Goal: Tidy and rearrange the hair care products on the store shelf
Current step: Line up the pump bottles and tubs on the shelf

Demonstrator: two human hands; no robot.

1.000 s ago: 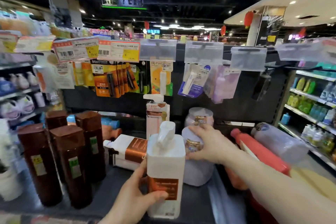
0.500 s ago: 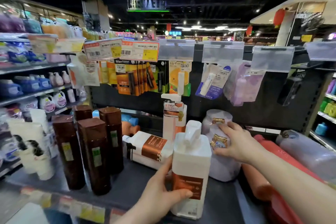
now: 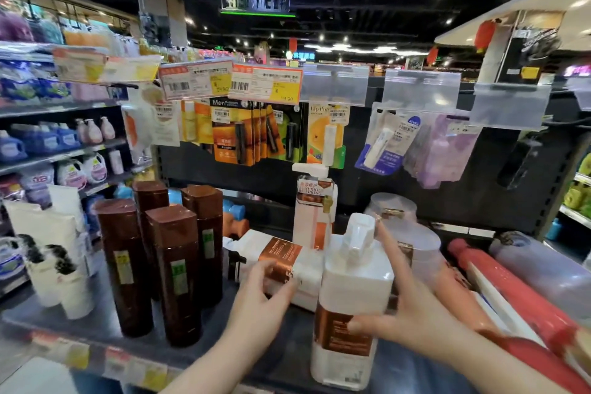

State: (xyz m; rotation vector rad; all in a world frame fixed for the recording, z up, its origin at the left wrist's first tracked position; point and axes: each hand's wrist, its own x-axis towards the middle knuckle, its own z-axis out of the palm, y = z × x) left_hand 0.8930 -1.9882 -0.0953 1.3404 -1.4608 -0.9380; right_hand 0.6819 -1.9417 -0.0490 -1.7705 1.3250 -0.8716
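Draping the left hand (image 3: 265, 294) over the toppled white pump bottle (image 3: 281, 261), curling fingers across its copper label and setting the thumb against its near face. Bracketing the upright white pump bottle (image 3: 351, 297) with the right hand (image 3: 412, 313), spreading fairly straight fingers behind it and laying the thumb over the front label. Showing too blurred to tell whether clasping it or merely steadying it. Standing that bottle near the front edge of the shelf (image 3: 80, 326), just beside the toppled one.

Judging the tidying as only partway along. Already looking neat: four brown bottles (image 3: 174, 269) standing in a tight block on the left, and a back pump bottle (image 3: 315, 211) standing upright against the rear panel. Leaving plenty to do, by the look of it: righting the toppled bottle, lining up the frosted jars (image 3: 391, 211) behind the right hand, and sorting out the red bottle (image 3: 511, 291) and clear bottle (image 3: 543, 269) lying on their sides at far right.
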